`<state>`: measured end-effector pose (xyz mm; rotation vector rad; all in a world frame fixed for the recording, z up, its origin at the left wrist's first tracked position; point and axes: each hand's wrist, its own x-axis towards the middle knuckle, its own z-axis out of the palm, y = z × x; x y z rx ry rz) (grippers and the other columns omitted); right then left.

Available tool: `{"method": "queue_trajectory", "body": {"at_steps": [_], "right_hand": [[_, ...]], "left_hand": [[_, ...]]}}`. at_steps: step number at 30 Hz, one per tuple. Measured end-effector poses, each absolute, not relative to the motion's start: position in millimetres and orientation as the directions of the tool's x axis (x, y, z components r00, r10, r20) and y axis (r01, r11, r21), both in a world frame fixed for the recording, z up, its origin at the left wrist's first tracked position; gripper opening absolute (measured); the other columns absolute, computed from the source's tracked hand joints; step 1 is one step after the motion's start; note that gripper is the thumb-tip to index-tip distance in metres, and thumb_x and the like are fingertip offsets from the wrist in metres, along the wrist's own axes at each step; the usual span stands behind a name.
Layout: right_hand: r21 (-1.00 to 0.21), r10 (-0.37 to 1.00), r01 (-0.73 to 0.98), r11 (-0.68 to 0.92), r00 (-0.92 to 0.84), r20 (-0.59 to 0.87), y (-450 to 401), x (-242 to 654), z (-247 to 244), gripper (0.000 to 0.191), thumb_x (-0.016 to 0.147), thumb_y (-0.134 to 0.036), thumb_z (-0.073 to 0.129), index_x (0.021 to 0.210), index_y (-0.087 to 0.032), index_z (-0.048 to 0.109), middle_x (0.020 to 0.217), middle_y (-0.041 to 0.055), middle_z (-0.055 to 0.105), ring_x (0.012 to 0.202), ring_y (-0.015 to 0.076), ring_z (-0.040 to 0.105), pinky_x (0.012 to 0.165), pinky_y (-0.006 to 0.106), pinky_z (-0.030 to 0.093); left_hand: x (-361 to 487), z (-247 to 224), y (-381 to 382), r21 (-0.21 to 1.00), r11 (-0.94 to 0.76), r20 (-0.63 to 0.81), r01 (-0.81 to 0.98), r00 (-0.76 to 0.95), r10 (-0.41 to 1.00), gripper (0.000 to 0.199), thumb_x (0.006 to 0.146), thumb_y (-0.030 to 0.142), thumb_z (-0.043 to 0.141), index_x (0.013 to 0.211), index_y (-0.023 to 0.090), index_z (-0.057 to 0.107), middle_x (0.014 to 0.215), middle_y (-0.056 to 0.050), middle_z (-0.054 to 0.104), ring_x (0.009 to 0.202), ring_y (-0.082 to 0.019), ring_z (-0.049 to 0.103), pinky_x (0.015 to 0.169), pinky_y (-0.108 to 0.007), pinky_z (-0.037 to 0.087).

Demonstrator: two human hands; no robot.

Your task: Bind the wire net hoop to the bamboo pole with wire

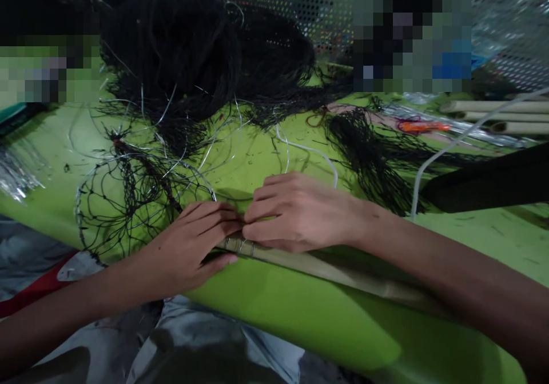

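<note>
A pale bamboo pole lies slantwise along the near edge of the table. Thin metal wire is wound around its left end. My left hand is closed over that end, fingers on the far side and thumb on the near side. Just right of it, my right hand has its fingers curled together against the pole's far side. Whatever its fingertips pinch is hidden. Left of my left hand, a round wire hoop strung with black netting lies at the pole's tip.
A big heap of black netting fills the back of the green table. More black net strands lie to the right, near a white cord, an orange item and bamboo tubes. Silvery wires lie at left.
</note>
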<state>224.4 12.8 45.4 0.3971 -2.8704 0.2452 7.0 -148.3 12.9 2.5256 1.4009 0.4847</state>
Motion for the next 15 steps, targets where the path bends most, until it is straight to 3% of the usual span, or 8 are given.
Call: {"method": "queue_trajectory", "body": {"at_steps": [5, 9, 11, 13, 15], "right_hand": [[-0.172, -0.211, -0.251, 0.953, -0.953, 0.219, 10, 218, 49, 0.023, 0.105, -0.029, 0.052, 0.098, -0.020, 0.072, 0.097, -0.0016, 0.070, 0.083, 0.0109, 0.058, 0.074, 0.032, 0.035], [-0.263, -0.126, -0.169, 0.950, -0.977, 0.173, 8, 218, 51, 0.024, 0.105, -0.030, 0.052, 0.100, -0.020, 0.072, 0.103, 0.0012, 0.072, 0.089, 0.0125, 0.063, 0.078, 0.031, 0.038], [-0.331, -0.039, -0.077, 0.941, -0.992, 0.120, 5, 223, 54, 0.023, 0.105, -0.033, 0.053, 0.116, -0.023, 0.070, 0.111, 0.0018, 0.071, 0.095, 0.0140, 0.066, 0.081, 0.030, 0.042], [-0.377, 0.075, 0.053, 0.925, -0.996, 0.043, 0, 232, 59, 0.035, 0.105, -0.037, 0.053, 0.138, -0.028, 0.060, 0.122, 0.0022, 0.069, 0.102, 0.0150, 0.068, 0.085, 0.029, 0.047], [-0.344, 0.199, 0.191, 0.919, -0.980, -0.011, -3, 246, 62, 0.041, 0.107, -0.039, 0.048, 0.147, -0.031, 0.053, 0.130, 0.0027, 0.067, 0.106, 0.0165, 0.069, 0.088, 0.031, 0.050]], "left_hand": [[9, 9, -143, 0.387, -0.501, 0.191, 0.774, 0.465, 0.865, 0.035, 0.104, 0.046, 0.058, 0.127, 0.020, 0.058, 0.122, -0.009, 0.070, 0.120, -0.028, 0.060, 0.102, -0.045, 0.047], [14, 10, -144, 0.361, -0.463, 0.137, 0.809, 0.445, 0.885, 0.039, 0.101, 0.046, 0.061, 0.126, 0.017, 0.060, 0.126, -0.013, 0.068, 0.120, -0.031, 0.060, 0.103, -0.049, 0.049], [14, 19, -146, 0.351, -0.457, 0.118, 0.817, 0.446, 0.887, 0.049, 0.100, 0.046, 0.062, 0.134, 0.012, 0.057, 0.134, -0.017, 0.066, 0.130, -0.032, 0.057, 0.110, -0.049, 0.047], [4, 36, -148, 0.346, -0.471, 0.102, 0.811, 0.466, 0.879, 0.061, 0.100, 0.048, 0.064, 0.146, 0.009, 0.050, 0.148, -0.019, 0.059, 0.142, -0.032, 0.049, 0.119, -0.047, 0.042], [-20, 59, -146, 0.345, -0.467, 0.079, 0.814, 0.470, 0.879, 0.063, 0.100, 0.051, 0.063, 0.152, 0.017, 0.049, 0.158, -0.013, 0.052, 0.150, -0.029, 0.043, 0.123, -0.045, 0.039]]}}
